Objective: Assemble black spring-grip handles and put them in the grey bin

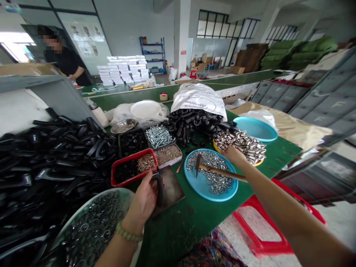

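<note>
My left hand (143,202) is clenched on a black plastic loop (159,189) at the near edge of the green table (178,231). My right hand (233,154) is over the blue plate (201,189) of silver nuts (208,159); a hammer (219,171) lies across the plate, and I can't tell if that hand grips it. Black plastic pieces (55,159) are heaped left, silver tubes (240,146) right. Red stool (258,226) near right, grey crates (322,92) right, a co-worker (65,63) far left, white boxes (122,68) and blue shelves (152,55) far off.

far off, a co-worker (65,63) in black stands near stacked white boxes (122,69) and a blue shelf (152,55).
</note>
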Available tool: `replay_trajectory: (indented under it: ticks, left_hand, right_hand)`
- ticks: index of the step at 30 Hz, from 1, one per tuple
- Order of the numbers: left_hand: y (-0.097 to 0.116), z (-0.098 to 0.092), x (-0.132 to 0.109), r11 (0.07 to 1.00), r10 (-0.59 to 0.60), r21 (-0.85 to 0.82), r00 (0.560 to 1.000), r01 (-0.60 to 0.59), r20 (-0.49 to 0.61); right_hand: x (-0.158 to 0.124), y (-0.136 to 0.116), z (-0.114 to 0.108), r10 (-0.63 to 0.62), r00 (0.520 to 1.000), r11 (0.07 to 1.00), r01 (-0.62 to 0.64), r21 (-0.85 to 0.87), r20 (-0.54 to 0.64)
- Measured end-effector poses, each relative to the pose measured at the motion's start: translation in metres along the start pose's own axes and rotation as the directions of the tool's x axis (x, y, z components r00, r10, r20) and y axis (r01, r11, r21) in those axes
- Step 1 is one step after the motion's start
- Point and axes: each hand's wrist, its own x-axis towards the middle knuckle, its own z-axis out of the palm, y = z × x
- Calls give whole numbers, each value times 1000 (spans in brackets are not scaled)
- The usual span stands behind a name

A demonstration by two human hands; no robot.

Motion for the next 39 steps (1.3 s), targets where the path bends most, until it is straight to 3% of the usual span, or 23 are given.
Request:
replay_trajectory:
  ticks: [3,9,12,15,18,22,27,29,31,32,34,36,39]
  left_hand:
    - [-14,10,3,983,178,71,974,-169,-139]
    - [-29,17,1,962,250,138,963,-235,-102]
    - [-32,14,-3,966,238,135,963,-221,-127]
    - [-35,6,-6,969,219,136,972,-207,-82]
    - [-38,2,-6,964,206,179,977,-194,-50]
    - [-38,5,-6,962,190,216,977,-165,-96]
    - [-29,9,-10,997,65,51,993,-60,-101]
    - [-25,9,-13,1000,8,-28,998,-10,-58]
    - [-25,10,-14,1000,14,-27,999,-15,-43]
    - [-26,10,-14,999,50,13,998,-49,-48]
    - [-29,9,-14,975,161,162,986,-153,-42]
    - [-32,6,-15,891,297,356,955,-283,16]
    - [-31,-1,-16,668,468,597,874,-445,127]
  right_hand:
    - [-3,3,3,9,998,999,-7,34,-66]
    - [-8,-2,15,-113,984,987,128,100,-141]
    - [-7,-7,21,-138,981,983,152,100,-135]
    - [-11,-6,21,-171,975,978,185,92,-142]
    - [-20,-5,20,-205,975,975,211,75,-82]
    - [-29,-9,24,-208,978,977,208,47,0]
    - [-35,-21,17,-151,988,986,153,69,-39]
    - [-46,-37,5,-158,984,964,172,204,-79]
    - [-67,-64,-9,-278,958,828,276,488,-69]
    - [-81,-82,-16,-389,920,693,320,646,-39]
    - [-110,-121,-26,-626,779,416,329,847,5]
    - [-134,-157,-29,-673,738,268,175,947,54]
    - [-151,-194,-25,-655,749,123,-29,992,103]
